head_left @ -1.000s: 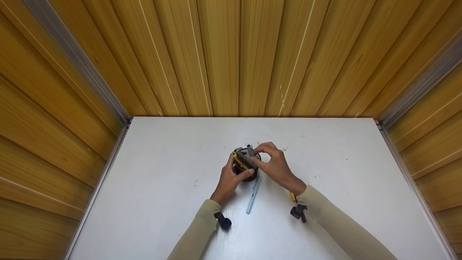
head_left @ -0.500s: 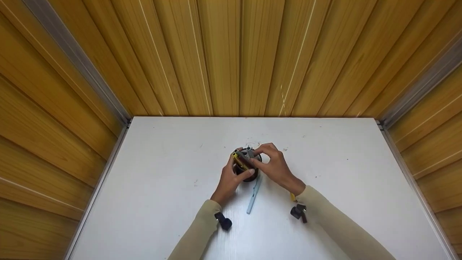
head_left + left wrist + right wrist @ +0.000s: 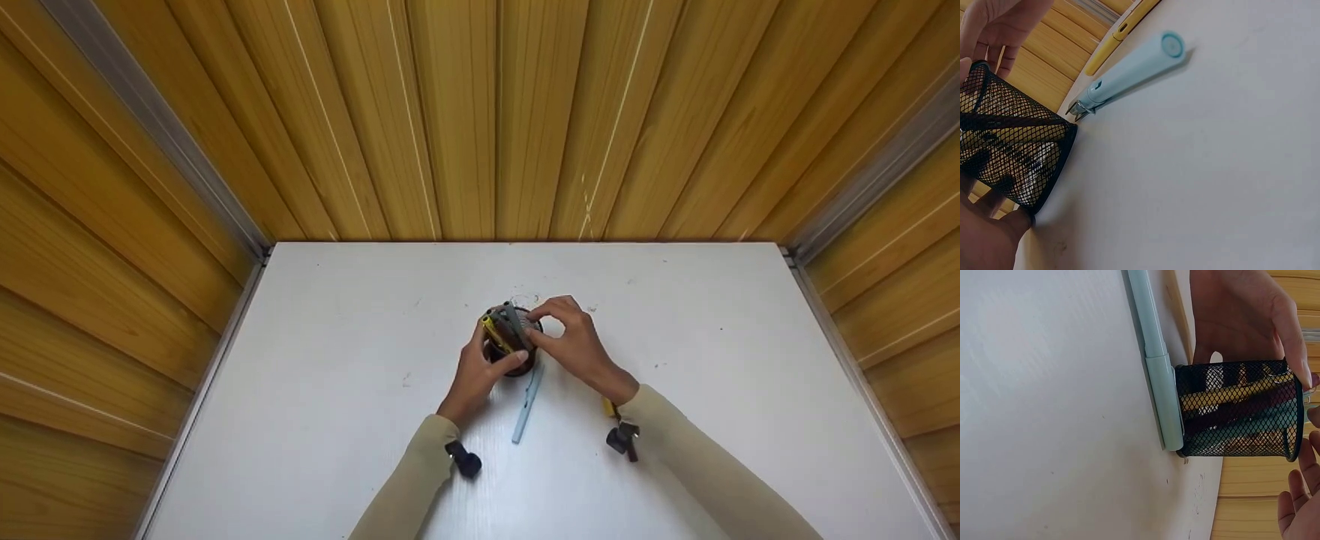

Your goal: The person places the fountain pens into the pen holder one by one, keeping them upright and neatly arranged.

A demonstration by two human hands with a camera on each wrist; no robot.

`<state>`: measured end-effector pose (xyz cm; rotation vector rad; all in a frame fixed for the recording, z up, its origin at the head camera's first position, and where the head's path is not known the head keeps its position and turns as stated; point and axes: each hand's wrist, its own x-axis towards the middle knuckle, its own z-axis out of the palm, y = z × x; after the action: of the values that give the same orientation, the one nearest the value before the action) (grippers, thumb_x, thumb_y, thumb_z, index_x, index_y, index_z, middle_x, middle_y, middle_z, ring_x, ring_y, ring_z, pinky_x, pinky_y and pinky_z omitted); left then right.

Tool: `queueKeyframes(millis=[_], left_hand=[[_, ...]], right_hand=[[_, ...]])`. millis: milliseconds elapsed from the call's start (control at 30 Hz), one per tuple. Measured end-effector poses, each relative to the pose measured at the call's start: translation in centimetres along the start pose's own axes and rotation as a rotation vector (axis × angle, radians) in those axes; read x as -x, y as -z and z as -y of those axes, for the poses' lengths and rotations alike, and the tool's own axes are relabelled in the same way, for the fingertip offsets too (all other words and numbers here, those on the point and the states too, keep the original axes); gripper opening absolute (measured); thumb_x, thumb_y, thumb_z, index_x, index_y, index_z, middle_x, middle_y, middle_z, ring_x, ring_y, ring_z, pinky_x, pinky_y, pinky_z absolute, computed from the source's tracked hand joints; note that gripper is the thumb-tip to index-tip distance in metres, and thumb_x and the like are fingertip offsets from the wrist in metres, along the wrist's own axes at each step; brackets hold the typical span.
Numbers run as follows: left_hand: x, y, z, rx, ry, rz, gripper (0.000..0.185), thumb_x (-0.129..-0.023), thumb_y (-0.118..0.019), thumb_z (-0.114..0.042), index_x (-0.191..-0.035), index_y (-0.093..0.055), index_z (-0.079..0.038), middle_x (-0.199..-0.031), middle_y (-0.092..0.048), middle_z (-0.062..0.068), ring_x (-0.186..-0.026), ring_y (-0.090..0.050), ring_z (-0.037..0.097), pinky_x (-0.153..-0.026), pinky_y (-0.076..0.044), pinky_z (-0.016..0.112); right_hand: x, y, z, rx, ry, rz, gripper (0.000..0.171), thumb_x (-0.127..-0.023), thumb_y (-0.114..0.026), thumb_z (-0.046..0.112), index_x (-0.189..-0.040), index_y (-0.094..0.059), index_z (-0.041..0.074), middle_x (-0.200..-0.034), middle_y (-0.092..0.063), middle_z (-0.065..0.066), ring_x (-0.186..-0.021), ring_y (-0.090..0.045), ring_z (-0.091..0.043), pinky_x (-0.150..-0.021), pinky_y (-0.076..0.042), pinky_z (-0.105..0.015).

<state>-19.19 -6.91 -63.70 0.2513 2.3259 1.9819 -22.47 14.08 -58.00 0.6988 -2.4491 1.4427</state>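
Grey pen (image 3: 514,324) now lower in left-hand-gripped (image 3: 480,367) mesh cup (image 3: 517,360).

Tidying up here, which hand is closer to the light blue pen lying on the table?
Left. The left hand grips the mesh cup beside the light blue pen; the right hand is at the cup's top.

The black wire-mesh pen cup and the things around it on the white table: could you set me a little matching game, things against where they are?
Things:
1. black wire-mesh pen cup
2. light blue plastic pen
3. yellow pen
4. right hand

Places:
A. lying flat on the white table, its tip at the cup's base
B. inside the cup
C. at the cup's rim
D. gripped by the left hand

Pairs: 1-D, 2-A, 3-B, 4-C
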Motion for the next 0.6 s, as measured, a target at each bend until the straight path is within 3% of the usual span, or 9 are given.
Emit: queueKeyframes(millis=[167,333,600], left_hand=[[0.0,-0.1,0.0,0.01,0.01,-0.004,0.089,-0.096,-0.083,-0.043,-0.171,-0.037,-0.029,-0.151,-0.061,0.002,-0.136,-0.06,0.021,-0.12,-0.047,0.048],[0.1,-0.1,-0.1,0.01,0.012,-0.005,0.089,-0.097,-0.081,-0.041,-0.172,-0.035,-0.027,-0.153,-0.061,0.003,-0.14,-0.058,0.021,-0.123,-0.043,0.049],[0.1,-0.2,-0.2,0.011,-0.001,-0.002,0.091,-0.098,-0.08,-0.043,-0.174,-0.032,-0.026,-0.157,-0.058,0.006,-0.145,-0.056,0.029,-0.124,-0.042,0.054]], right_hand=[[0.6,0.7,-0.2,-0.011,0.012,-0.014,0.015,-0.095,-0.087,0.005,-0.109,-0.081,0.005,-0.107,-0.077,0.001,-0.115,-0.062,-0.025,-0.105,-0.048,-0.05],[1.2,1.5,-0.2,-0.005,0.031,-0.039,0.018,-0.092,-0.088,0.002,-0.108,-0.081,0.005,-0.107,-0.078,0.0,-0.115,-0.063,-0.026,-0.104,-0.048,-0.045],[2.3,3.3,-0.2,-0.016,-0.013,-0.075,0.021,-0.092,-0.089,0.003,-0.109,-0.082,0.014,-0.108,-0.078,0.002,-0.116,-0.063,-0.025,-0.107,-0.046,-0.03]])
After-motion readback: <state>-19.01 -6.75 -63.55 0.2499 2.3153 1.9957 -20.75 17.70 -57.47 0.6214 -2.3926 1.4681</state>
